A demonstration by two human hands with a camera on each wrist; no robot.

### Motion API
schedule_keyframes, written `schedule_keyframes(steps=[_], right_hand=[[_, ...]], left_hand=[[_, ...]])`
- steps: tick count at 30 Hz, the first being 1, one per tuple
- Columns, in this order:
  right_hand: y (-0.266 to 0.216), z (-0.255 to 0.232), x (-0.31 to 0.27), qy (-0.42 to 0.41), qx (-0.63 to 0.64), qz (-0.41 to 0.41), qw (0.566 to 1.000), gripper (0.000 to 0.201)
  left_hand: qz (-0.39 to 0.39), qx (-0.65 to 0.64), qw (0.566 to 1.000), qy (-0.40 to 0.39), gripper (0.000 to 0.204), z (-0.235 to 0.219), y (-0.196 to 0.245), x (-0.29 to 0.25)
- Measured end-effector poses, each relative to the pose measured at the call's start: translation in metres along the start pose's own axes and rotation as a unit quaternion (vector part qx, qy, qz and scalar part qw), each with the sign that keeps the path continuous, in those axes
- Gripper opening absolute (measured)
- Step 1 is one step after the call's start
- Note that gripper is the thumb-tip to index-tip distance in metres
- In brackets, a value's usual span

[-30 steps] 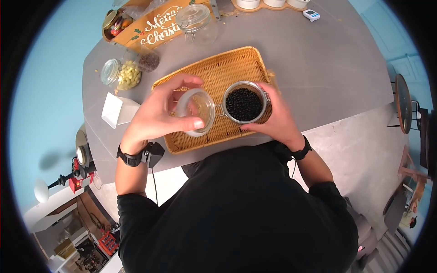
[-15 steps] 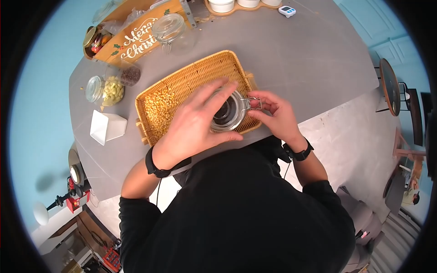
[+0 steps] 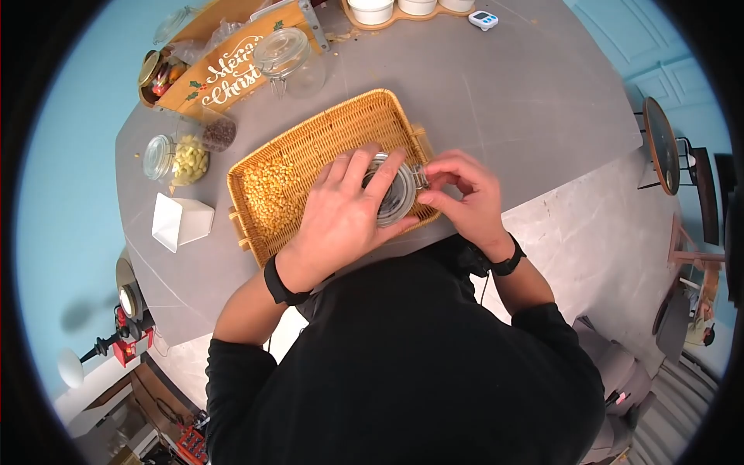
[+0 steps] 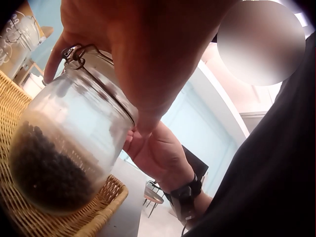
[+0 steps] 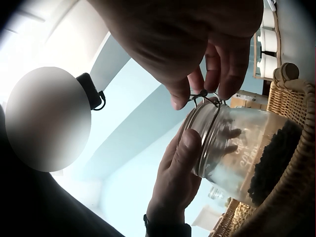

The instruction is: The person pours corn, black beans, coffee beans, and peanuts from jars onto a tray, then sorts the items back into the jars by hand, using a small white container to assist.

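Observation:
A clip-top glass jar [image 4: 64, 148], partly filled with black beans [image 5: 276, 163], stands in the wicker basket [image 3: 341, 116] with its glass lid [image 3: 397, 194] down over the mouth. My left hand [image 3: 341, 205] lies across the lid, fingers spread and thumb at the rim. At the jar's right side my right hand [image 3: 469, 198] pinches the wire clasp [image 5: 205, 96] between thumb and fingers. Yellow corn kernels [image 3: 267, 194] lie loose in the basket's left end.
Behind the basket are an empty glass jar [image 3: 298, 66] and a wooden box [image 3: 232, 66] with lettering. Left of it stand a white square cup [image 3: 182, 221], a jar of pale yellow pieces [image 3: 188, 160] and a container of dark contents [image 3: 218, 133]. A timer [image 3: 483, 20] lies at the back.
The lid, held up in my left hand a second ago, is now down on the jar. My right hand has moved from the jar's side to the clasp.

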State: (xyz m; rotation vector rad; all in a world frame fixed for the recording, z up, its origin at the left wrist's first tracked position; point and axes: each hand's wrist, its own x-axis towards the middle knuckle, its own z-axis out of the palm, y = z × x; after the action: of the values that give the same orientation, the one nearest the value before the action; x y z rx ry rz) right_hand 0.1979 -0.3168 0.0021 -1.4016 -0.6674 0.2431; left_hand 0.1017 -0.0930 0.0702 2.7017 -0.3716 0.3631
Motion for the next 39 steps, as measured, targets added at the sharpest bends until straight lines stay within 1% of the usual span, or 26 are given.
schedule_keyframes(steps=[3, 6, 8, 9, 12, 15, 17, 21, 27, 30, 33, 36, 39], right_hand=[[0.004, 0.003, 0.001, 0.02, -0.075, -0.031, 0.996, 0.024], [-0.005, 0.008, 0.001, 0.032, -0.093, 0.005, 0.995, 0.021], [-0.005, 0.016, 0.001, 0.068, -0.069, 0.008, 0.995, 0.022], [-0.005, 0.019, 0.001, 0.087, -0.058, 0.01, 0.994, 0.023], [-0.01, 0.023, 0.0, 0.099, 0.017, 0.061, 0.993, 0.027], [-0.004, 0.017, -0.001, 0.072, 0.017, 0.062, 0.995, 0.034], [-0.001, 0.017, 0.0, 0.065, 0.039, 0.049, 0.996, 0.035], [0.006, 0.014, -0.003, 0.048, 0.06, 0.039, 0.996, 0.035], [0.001, 0.014, -0.006, 0.043, 0.077, 0.088, 0.992, 0.027], [-0.002, 0.013, -0.007, 0.044, 0.086, 0.094, 0.991, 0.026], [-0.001, 0.015, -0.006, 0.077, 0.116, 0.109, 0.984, 0.026], [-0.007, 0.014, -0.005, 0.065, 0.061, 0.099, 0.991, 0.025], [-0.01, 0.011, -0.005, 0.058, 0.015, 0.107, 0.992, 0.022]], left_hand=[[-0.003, -0.017, 1.0, -0.002, 0.091, 0.0, -0.001, -0.001], [-0.018, -0.034, 0.999, -0.006, 0.088, -0.002, 0.001, 0.001], [-0.032, -0.038, 0.999, -0.01, 0.086, -0.001, 0.002, 0.002], [-0.027, -0.036, 0.999, -0.003, 0.085, -0.001, 0.002, 0.001], [-0.015, -0.032, 0.999, 0.012, 0.083, 0.002, 0.002, -0.002], [-0.017, -0.035, 0.999, 0.014, 0.08, 0.004, 0.002, -0.003], [-0.02, -0.049, 0.999, 0.013, 0.075, 0.004, 0.002, -0.003], [-0.007, -0.048, 0.999, 0.012, 0.076, 0.005, -0.001, -0.006], [0.014, -0.046, 0.998, 0.029, 0.071, 0.01, -0.007, -0.009], [0.011, -0.044, 0.998, 0.033, 0.066, 0.009, -0.005, -0.009], [-0.001, -0.033, 0.999, 0.038, 0.061, 0.01, 0.0, -0.007], [-0.004, -0.022, 0.999, 0.042, 0.056, 0.01, 0.002, -0.006], [-0.006, -0.011, 0.999, 0.047, 0.052, 0.011, 0.004, -0.006]])
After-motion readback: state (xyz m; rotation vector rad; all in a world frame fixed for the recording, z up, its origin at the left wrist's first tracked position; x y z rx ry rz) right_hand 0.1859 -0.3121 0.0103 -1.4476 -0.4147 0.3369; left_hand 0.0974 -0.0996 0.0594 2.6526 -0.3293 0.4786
